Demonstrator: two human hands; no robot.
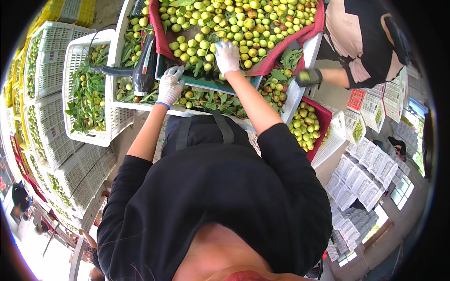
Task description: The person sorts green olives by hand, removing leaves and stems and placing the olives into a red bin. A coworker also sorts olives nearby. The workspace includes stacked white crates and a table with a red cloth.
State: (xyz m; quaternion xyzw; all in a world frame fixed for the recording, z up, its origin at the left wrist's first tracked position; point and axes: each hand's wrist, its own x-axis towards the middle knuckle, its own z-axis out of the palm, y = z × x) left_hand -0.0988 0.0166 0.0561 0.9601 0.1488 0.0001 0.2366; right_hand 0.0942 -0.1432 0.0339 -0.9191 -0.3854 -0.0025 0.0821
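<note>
Green and reddish-brown jujubes (239, 26) are spread over a table lined with red cloth (297, 42). My right hand (226, 58), in a whitish glove, reaches down among the jujubes at the near part of the heap; its fingertips are partly hidden, so a grasp cannot be confirmed. My left hand (171, 86), in a similar glove with a blue cuff edge, rests at the near left edge of a green tray (211, 83). A black hair dryer (143, 68) lies just left of it, among leaves and loose fruit.
A white plastic crate (111, 123) of leaves and fruit stands left, beside stacked crates (58, 119). At the right are a red-lined crate (325, 121) of jujubes and a co-worker's gloved hand (309, 77) holding green fruit near the table's white rim (295, 96).
</note>
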